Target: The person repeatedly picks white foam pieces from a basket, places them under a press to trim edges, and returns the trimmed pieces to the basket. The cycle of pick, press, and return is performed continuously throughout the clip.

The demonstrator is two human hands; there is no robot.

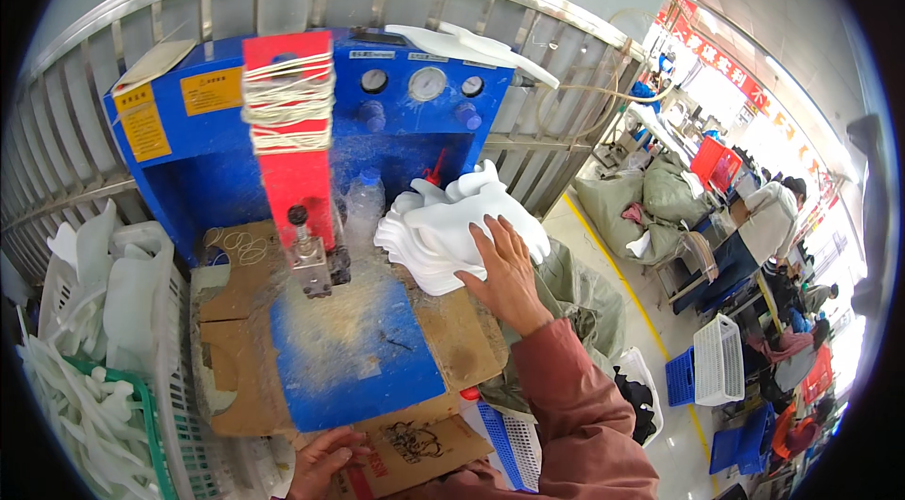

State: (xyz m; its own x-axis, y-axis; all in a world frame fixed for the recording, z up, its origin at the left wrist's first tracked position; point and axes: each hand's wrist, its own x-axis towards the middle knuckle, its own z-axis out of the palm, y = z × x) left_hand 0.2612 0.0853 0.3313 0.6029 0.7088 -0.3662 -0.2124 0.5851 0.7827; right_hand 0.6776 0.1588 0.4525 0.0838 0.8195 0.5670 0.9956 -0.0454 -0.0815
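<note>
My right hand (509, 278) reaches forward with fingers spread, its fingertips on a stack of thin white curved sheets (443, 227). The stack lies on the right side of a cardboard-covered worktop (462, 340). My left hand (325, 458) is low at the worktop's front edge, beside a printed cardboard flap (415, 448); its fingers are loosely bent and nothing shows in them. Between the hands lies a blue board (358, 349), dusted with pale powder. Above its far edge hangs the metal head (309, 264) of a red machine arm (292, 142) wrapped in cord.
A blue machine housing (396, 114) with gauges stands behind. White cut pieces fill a white crate (170, 311) at left. A clear bottle (365, 198) stands by the arm. Green sacks (660, 194), stacked crates (716, 359) and other people (768, 217) are at right.
</note>
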